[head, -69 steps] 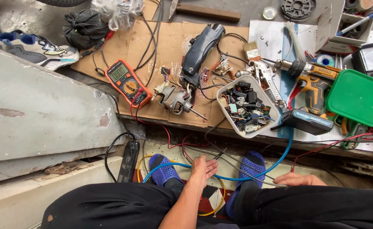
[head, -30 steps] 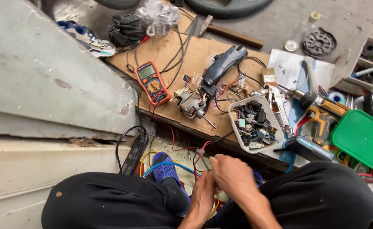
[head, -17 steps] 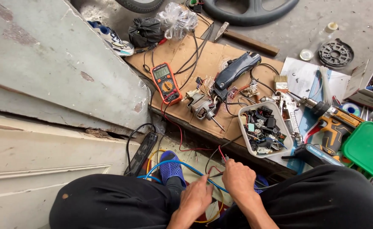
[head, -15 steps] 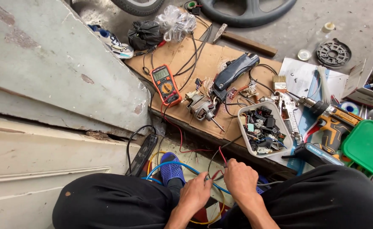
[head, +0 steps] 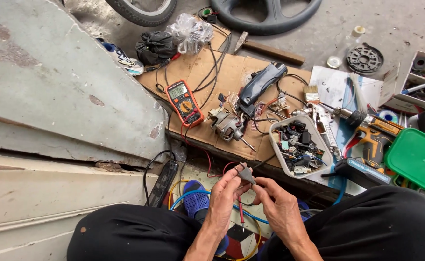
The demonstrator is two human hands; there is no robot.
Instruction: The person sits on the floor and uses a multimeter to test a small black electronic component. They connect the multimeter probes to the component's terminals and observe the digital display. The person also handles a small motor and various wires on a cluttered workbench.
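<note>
**Two hands on one small part**

Two hands meet low in the middle, between the person's knees. The left hand and right hand both pinch a small grey part with their fingertips, fingers drawn narrow around it. What the part is cannot be told. A red probe hangs straight down under it, toward six o'clock. Below the left hand, a blue sandal shows among looped blue and yellow wires.

At eleven o'clock from the hands lies a black power strip. Further out, a sheet of cardboard carries the rest. An orange multimeter sits at eleven o'clock, with a small motor at twelve just beside it. A white tray of small parts sits at one o'clock. A yellow drill lies at two o'clock, touching a green lid. Farthest off, at twelve, a hammer rests on the cardboard's edge, near a black tyre.
</note>
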